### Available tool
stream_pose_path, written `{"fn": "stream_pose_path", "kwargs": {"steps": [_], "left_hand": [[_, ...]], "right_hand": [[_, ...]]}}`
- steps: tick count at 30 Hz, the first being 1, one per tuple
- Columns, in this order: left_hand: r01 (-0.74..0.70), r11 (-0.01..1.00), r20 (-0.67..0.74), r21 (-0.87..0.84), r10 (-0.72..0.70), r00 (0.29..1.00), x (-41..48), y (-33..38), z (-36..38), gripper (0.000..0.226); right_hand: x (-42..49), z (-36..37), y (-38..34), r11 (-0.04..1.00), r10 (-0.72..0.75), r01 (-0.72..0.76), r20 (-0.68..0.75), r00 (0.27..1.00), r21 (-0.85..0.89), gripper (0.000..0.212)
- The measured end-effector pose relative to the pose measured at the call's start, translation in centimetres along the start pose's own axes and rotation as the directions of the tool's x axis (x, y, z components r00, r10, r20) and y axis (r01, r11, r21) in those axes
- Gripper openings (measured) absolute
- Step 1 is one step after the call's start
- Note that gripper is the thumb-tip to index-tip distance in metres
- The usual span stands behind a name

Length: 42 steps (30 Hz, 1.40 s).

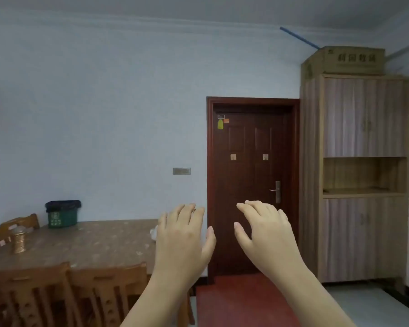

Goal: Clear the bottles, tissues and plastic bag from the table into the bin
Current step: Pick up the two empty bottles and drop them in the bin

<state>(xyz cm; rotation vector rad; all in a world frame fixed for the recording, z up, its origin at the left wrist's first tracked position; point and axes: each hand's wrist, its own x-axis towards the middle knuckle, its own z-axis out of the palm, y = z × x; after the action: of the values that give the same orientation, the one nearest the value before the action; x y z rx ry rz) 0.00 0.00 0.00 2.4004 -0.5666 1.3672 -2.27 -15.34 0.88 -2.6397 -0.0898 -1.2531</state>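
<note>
Hands first, in the head view: your left hand (183,234) and right hand (265,228) are both raised in front of you, palms away, fingers spread and loosely curved, holding nothing. They hang in the air to the right of the surface (87,241), in front of the dark red door (250,185).

The bin (62,213) is a green basket-like tub with a dark liner folded over its rim, standing at the far edge of the surface against the wall. A crumpled white tissue (154,232) shows at the right edge of the surface, partly hidden by your left hand. At the left end stands a gold, ribbed bottle (19,240) with a pale top (too blurred to say whether it is capped). No plastic bag can be made out from here.

The likely trouble: the bin is light-looking and perched on the surface, so a bottle tossed in could tip or shove it. The tissue is soft and thin, easy to miss or tear. The cloth over the surface looks glossy and mottled, and two slatted wooden chairs (64,293) block your near side, so reaching across could drag it.
</note>
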Motion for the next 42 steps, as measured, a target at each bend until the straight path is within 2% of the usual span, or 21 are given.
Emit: {"fn": "stream_pose_path", "kwargs": {"steps": [5,9,16,22,30,42], "left_hand": [[-0.019,1.000,-0.008,-0.003,0.019,1.000,-1.0,-4.0,1.8,0.036],[-0.007,1.000,0.014,-0.016,0.007,1.000,-2.3,-7.2,3.2,0.047],[0.052,0.998,0.094,-0.038,-0.048,0.994,-3.8,-10.6,8.3,0.038],[0.062,0.996,0.163,-0.071,-0.050,0.985,-2.0,-10.1,16.4,0.035],[0.100,0.992,0.215,-0.079,-0.081,0.973,3.1,-7.8,29.3,0.038],[0.270,0.960,0.360,-0.069,-0.228,0.905,8.0,-10.7,47.9,0.037]], "right_hand": [[0.3,3.3,-2.2,0.999,-0.032,0.033,-0.065,0.997,0.008,0.034],[0.1,6.3,-3.6,0.999,-0.033,0.035,-0.092,0.995,0.024,0.033],[0.2,12.0,-3.2,0.999,-0.024,0.025,-0.023,0.999,0.047,0.034],[2.2,17.9,1.7,0.999,-0.038,0.037,0.059,0.998,0.027,0.033],[8.2,25.3,13.1,0.999,-0.027,0.024,0.098,0.995,0.040,0.034],[16.8,40.8,23.3,0.991,-0.005,-0.027,0.234,0.972,0.133,0.036]]}}
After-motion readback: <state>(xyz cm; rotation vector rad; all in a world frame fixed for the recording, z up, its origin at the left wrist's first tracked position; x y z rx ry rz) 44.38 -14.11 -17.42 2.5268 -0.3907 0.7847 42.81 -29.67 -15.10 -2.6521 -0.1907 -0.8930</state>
